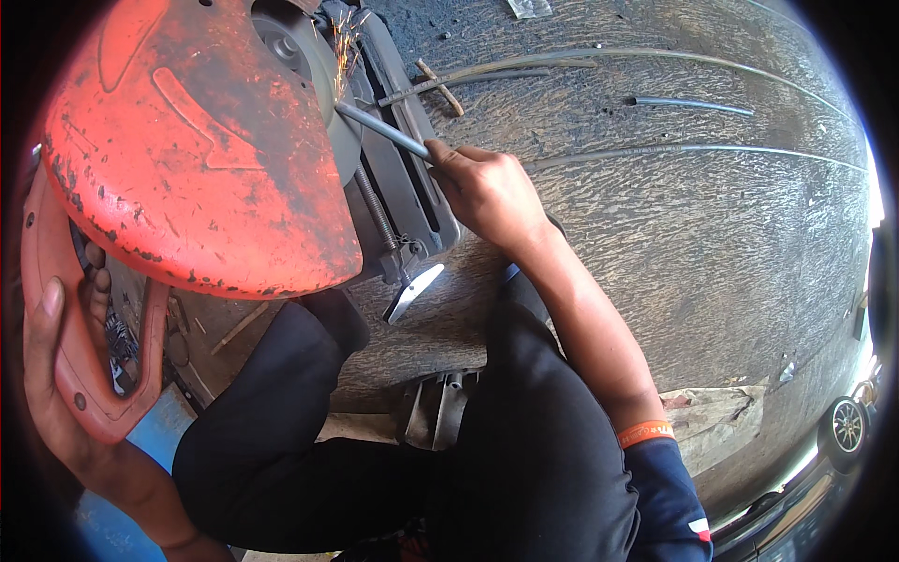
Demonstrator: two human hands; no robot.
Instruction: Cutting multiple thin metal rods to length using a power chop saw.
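My left hand (42, 351) is wrapped round the red loop handle (98, 412) of a chop saw, thumb on its outer side. The saw's big scuffed red guard (215, 169) fills the upper left. My right hand (487, 192) grips a thin grey metal pipe (382, 129), whose far end meets the grey cutting disc (348, 155). Orange sparks (346, 47) fly up from beside the disc. Under the pipe lies the saw's dark base (442, 220), with a threaded clamp screw (375, 206) and a pale crank lever (412, 292).
On the rough brown floor to the right lie a short cut pipe (693, 105), a long curved-looking rod (693, 54) and another rod (693, 149). A short rusty bar (440, 87) lies beside the saw base. A car wheel (847, 424) stands at the far right.
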